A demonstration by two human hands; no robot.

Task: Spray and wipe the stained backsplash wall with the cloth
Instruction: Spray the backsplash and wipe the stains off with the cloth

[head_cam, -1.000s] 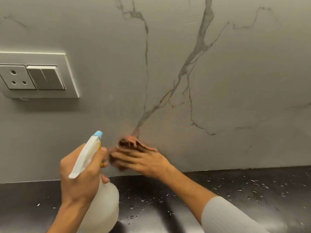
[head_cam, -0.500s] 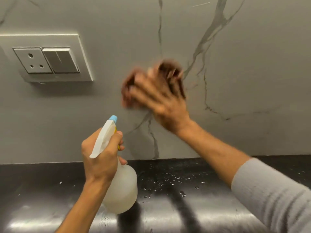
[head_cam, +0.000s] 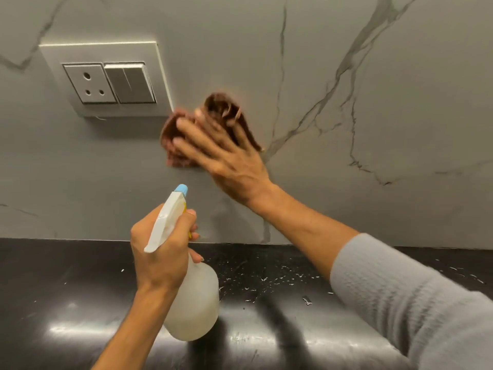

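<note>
The backsplash wall (head_cam: 386, 145) is grey marble with darker veins. My right hand (head_cam: 229, 161) presses a crumpled brown cloth (head_cam: 226, 110) flat against it, just right of and below the socket plate. The cloth's lower part is hidden under my fingers. My left hand (head_cam: 160, 252) grips the neck of a translucent white spray bottle (head_cam: 194, 303) with a white trigger head and a blue nozzle, held above the counter and pointing at the wall. A faint wet streak shows on the wall below the cloth.
A white socket and switch plate (head_cam: 106, 81) is mounted on the wall to the left of the cloth. A glossy black countertop (head_cam: 53, 303) runs along the bottom, speckled with water droplets on its right half.
My right hand has swept the cloth up from low on the wall and then leftward to the socket plate's corner. The view has shifted; the left hand keeps holding the bottle.
</note>
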